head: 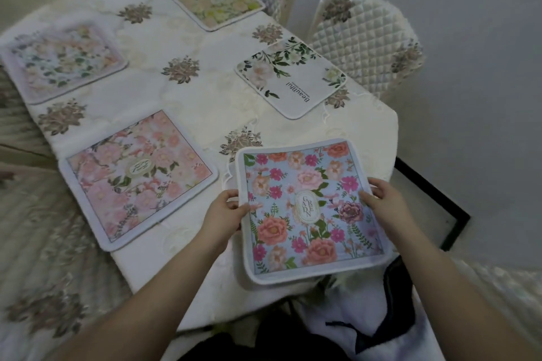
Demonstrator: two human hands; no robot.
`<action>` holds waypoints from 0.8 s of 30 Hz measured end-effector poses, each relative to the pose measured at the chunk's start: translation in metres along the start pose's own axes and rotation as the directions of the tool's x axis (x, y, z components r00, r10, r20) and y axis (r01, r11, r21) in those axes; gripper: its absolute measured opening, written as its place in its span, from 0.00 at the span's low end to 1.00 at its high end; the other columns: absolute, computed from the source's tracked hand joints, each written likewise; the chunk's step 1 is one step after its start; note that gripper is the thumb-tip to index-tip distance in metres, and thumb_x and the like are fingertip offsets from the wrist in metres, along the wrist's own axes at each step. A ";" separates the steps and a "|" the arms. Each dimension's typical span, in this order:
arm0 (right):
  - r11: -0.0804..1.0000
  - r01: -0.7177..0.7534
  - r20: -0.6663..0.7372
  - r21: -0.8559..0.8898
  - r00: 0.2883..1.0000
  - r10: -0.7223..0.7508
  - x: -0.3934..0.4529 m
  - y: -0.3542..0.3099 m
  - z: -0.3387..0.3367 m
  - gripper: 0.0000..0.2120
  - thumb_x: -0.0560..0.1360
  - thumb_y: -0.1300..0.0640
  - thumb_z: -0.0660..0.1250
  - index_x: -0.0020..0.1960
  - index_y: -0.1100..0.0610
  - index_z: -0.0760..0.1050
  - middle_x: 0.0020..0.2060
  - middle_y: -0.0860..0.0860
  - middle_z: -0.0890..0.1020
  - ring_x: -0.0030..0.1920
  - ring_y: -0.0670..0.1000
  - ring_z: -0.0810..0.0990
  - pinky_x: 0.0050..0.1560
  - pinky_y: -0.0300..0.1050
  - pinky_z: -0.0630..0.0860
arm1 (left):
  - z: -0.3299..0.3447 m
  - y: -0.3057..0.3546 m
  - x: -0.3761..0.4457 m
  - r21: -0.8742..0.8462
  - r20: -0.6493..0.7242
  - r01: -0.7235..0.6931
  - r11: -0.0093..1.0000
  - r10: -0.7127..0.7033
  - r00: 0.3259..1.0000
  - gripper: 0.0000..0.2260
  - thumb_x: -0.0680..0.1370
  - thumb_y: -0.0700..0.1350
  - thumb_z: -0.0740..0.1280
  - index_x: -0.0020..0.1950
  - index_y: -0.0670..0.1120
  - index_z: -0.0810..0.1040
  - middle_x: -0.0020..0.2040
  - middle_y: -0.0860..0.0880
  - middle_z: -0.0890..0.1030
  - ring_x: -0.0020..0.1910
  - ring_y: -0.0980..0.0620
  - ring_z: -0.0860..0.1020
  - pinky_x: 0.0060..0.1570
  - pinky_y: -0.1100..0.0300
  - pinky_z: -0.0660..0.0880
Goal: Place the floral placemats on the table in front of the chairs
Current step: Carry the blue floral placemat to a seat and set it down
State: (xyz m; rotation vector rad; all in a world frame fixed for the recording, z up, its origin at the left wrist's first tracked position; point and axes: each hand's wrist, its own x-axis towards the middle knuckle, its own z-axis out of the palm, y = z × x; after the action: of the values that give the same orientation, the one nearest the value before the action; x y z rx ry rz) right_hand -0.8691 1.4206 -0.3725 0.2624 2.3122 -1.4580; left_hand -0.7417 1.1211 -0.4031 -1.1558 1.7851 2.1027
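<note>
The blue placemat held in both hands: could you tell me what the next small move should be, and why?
Probably lower the blue placemat flat onto the table near this corner and let go. The left hand and right hand grip its side edges, and its near edge overhangs the table. Four other placemats already lie flat, including the pink placemat beside it.

Blue floral placemat point(311, 211) at near table edge; four other placemats point(137, 179) flat.
</note>
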 end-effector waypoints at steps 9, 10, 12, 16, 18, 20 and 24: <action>0.972 0.104 0.092 -0.210 0.992 -0.087 0.085 -0.009 0.015 0.14 0.79 0.56 0.67 0.63 0.59 0.74 0.52 0.54 0.80 0.49 0.55 0.81 0.53 0.53 0.78 | 0.022 -0.022 0.014 -0.041 -0.143 0.035 0.999 -0.040 0.989 0.17 0.71 0.43 0.78 0.56 0.47 0.75 0.52 0.42 0.84 0.44 0.43 0.85 0.44 0.43 0.83; 0.968 0.120 0.104 -0.221 0.990 -0.099 0.093 -0.012 0.017 0.15 0.79 0.55 0.66 0.64 0.59 0.75 0.52 0.54 0.80 0.49 0.55 0.81 0.53 0.52 0.78 | 0.022 -0.025 0.014 -0.051 -0.160 0.033 0.998 -0.041 0.986 0.17 0.72 0.43 0.77 0.56 0.47 0.75 0.52 0.42 0.84 0.44 0.43 0.85 0.45 0.43 0.83; 0.965 0.144 0.138 -0.218 0.984 -0.116 0.106 -0.017 0.020 0.15 0.79 0.55 0.66 0.63 0.59 0.75 0.50 0.54 0.81 0.48 0.54 0.81 0.53 0.51 0.78 | 0.023 -0.028 0.013 -0.078 -0.193 0.030 0.996 -0.045 0.980 0.13 0.74 0.41 0.75 0.56 0.46 0.75 0.51 0.41 0.84 0.44 0.43 0.85 0.46 0.43 0.83; 0.952 0.191 0.178 -0.240 0.973 -0.150 0.121 -0.025 0.029 0.14 0.79 0.58 0.67 0.63 0.60 0.76 0.47 0.53 0.79 0.46 0.53 0.79 0.47 0.44 0.74 | 0.023 -0.035 0.012 -0.064 -0.246 0.055 0.996 -0.069 0.967 0.08 0.78 0.39 0.70 0.55 0.43 0.75 0.50 0.40 0.84 0.45 0.43 0.85 0.45 0.45 0.83; 0.942 0.208 0.189 -0.264 0.969 -0.161 0.126 -0.025 0.034 0.14 0.78 0.58 0.68 0.63 0.60 0.77 0.46 0.53 0.78 0.46 0.52 0.79 0.42 0.37 0.73 | 0.023 -0.038 0.012 -0.051 -0.262 0.069 0.996 -0.080 0.962 0.08 0.78 0.38 0.70 0.55 0.43 0.75 0.50 0.40 0.84 0.45 0.42 0.85 0.43 0.47 0.83; 0.932 0.219 0.200 -0.287 0.966 -0.165 0.129 -0.022 0.037 0.14 0.78 0.58 0.68 0.62 0.61 0.77 0.42 0.50 0.78 0.40 0.46 0.77 0.34 0.27 0.70 | 0.025 -0.040 0.011 -0.022 -0.274 0.070 0.997 -0.073 0.959 0.08 0.77 0.38 0.71 0.54 0.43 0.75 0.49 0.40 0.84 0.44 0.43 0.85 0.42 0.50 0.83; 0.922 0.236 0.211 -0.309 0.962 -0.175 0.134 -0.013 0.039 0.16 0.78 0.57 0.68 0.64 0.61 0.77 0.46 0.52 0.78 0.46 0.52 0.78 0.44 0.37 0.71 | 0.025 -0.048 0.010 0.024 -0.294 0.090 0.996 -0.079 0.953 0.07 0.76 0.38 0.72 0.51 0.43 0.76 0.47 0.40 0.84 0.43 0.44 0.85 0.44 0.50 0.83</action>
State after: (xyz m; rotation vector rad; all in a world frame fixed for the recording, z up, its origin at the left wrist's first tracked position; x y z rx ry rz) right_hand -0.9864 1.3731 -0.4333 -0.2074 2.4394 -1.0985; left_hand -0.7327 1.1529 -0.4463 -1.5737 1.8439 1.9236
